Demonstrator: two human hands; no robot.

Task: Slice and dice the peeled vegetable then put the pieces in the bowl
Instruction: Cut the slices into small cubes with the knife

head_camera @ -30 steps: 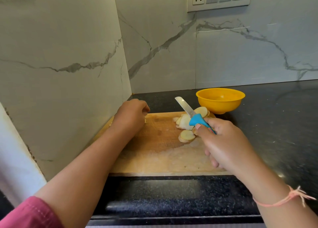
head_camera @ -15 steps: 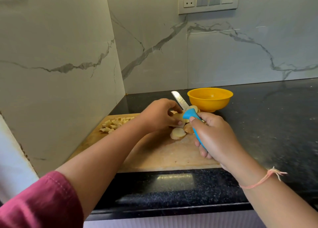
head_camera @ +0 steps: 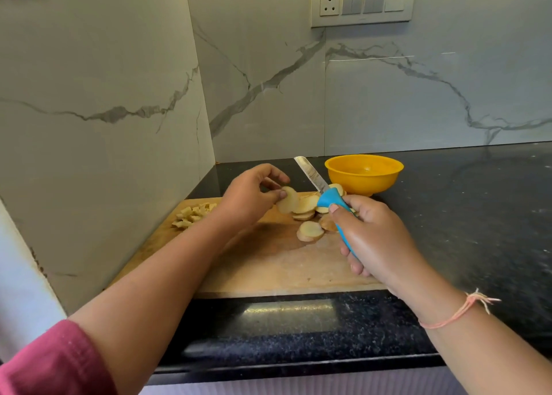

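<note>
A wooden cutting board [head_camera: 268,269] lies on the black counter. Round pale vegetable slices [head_camera: 309,230] sit in a loose pile near its far right part. My left hand [head_camera: 248,197] pinches one slice [head_camera: 287,200] and holds it lifted just left of the pile. My right hand [head_camera: 376,236] grips a knife by its blue handle [head_camera: 330,200], the blade [head_camera: 310,175] pointing up and away over the slices. A small heap of diced pieces [head_camera: 194,215] rests at the board's far left corner. A yellow bowl [head_camera: 364,172] stands behind the board on the right.
Marble walls close off the left side and the back. The black counter [head_camera: 478,215] stretches to the right of the board, and its front edge [head_camera: 298,364] runs below the board. A switch panel [head_camera: 363,2] is on the back wall.
My left hand moved from the diced heap at the left over to the slice pile and picked up one slice. My right hand with the knife stayed by the pile.
</note>
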